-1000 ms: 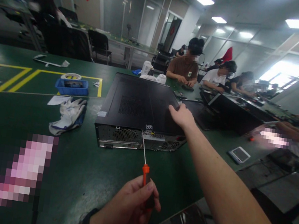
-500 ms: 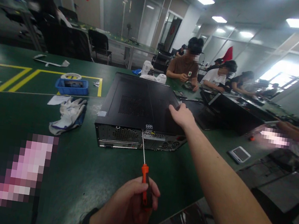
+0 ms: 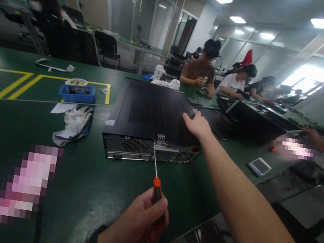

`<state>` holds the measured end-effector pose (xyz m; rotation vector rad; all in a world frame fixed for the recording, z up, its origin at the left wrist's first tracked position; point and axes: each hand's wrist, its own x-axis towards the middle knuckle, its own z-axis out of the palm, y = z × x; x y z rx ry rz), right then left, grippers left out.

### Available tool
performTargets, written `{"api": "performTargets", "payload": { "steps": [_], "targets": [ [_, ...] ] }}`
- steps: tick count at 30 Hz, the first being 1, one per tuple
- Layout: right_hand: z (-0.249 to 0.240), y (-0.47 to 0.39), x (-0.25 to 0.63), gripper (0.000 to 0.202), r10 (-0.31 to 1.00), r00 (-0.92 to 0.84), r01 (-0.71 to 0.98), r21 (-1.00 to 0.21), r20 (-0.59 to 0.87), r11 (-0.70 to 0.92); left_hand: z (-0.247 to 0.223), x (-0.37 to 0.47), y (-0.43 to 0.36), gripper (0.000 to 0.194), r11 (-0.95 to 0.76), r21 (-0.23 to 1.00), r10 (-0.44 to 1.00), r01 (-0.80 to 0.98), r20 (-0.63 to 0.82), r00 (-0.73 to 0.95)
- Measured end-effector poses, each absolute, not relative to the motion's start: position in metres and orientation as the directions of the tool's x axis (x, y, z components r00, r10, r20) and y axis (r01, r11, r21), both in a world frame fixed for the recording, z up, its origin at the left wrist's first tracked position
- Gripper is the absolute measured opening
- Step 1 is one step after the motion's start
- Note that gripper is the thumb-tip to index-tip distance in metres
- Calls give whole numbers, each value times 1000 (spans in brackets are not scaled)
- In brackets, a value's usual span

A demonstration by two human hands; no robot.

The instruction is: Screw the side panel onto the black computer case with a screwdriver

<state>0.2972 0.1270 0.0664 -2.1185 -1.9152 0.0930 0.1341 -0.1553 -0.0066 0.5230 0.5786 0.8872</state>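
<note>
A black computer case (image 3: pixel 152 108) lies flat on the green table, its rear panel with vents and ports facing me. My left hand (image 3: pixel 147 217) is wrapped round the orange and black handle of a screwdriver (image 3: pixel 156 182). The screwdriver's thin shaft points away from me, and its tip meets the upper rear edge of the case near the middle. On the case's right side rests my right hand (image 3: pixel 198 123), thumb on the top cover and the other fingers mostly hidden over the edge, gripping it.
Left of the case are crumpled work gloves (image 3: pixel 74 124), a blue tray (image 3: pixel 77 93) of small parts and a tape roll (image 3: pixel 76 82). A phone-like device (image 3: pixel 259 167) lies at right. Another dark case (image 3: pixel 247 120) stands beyond, with several people seated along the table.
My left hand has shifted its grip on the screwdriver handle, the thumb now lying along it. The handle looks turned. The case and my right hand have stayed in place.
</note>
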Motion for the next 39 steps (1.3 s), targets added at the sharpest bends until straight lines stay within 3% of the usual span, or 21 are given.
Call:
{"api": "performTargets", "payload": {
  "steps": [12,17,30,39],
  "targets": [
    [66,130,298,71,984,115,966,-245,140,-78,-10,130,-156,34,548,574,826,-608,-260,499],
    [66,129,298,70,984,106,965,-253,142,-67,-10,129,-155,36,589,492,803,-641,-269,532],
    [68,128,296,70,984,111,967,-243,136,-76,-8,133,-155,47,546,611,818,-574,-240,523],
    [67,128,297,71,984,113,966,-248,134,-78,-8,130,-156,38,542,550,826,-636,-212,522]
  ]
}}
